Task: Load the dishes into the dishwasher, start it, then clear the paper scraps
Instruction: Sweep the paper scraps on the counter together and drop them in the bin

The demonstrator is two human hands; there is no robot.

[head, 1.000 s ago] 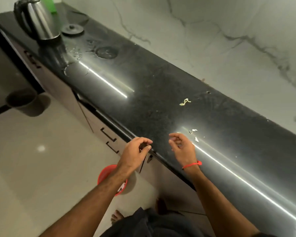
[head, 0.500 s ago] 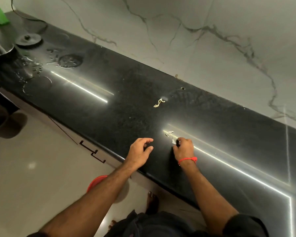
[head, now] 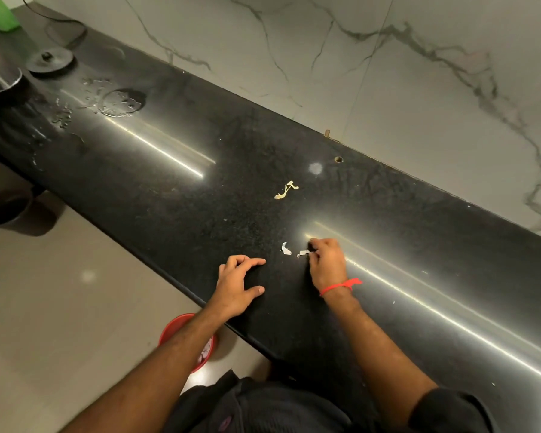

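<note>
Head view: black worktop (head: 175,170) against a marble wall.
Right hand (head: 327,264): grip curled, fingertips pinching a white paper scrap (head: 303,253).
Left hand (head: 238,284): fingers loosely spread, resting at the worktop's edge.
Other scraps: white one (head: 285,248) just beside; yellowish one (head: 286,190) farther back.
Floor: red bin (head: 185,334).

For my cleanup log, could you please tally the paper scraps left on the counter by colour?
White scraps: 2, one lying free, one at the right hand fingertips.
Yellowish scraps: 1, farther back on the counter.
Total: 3.
</note>
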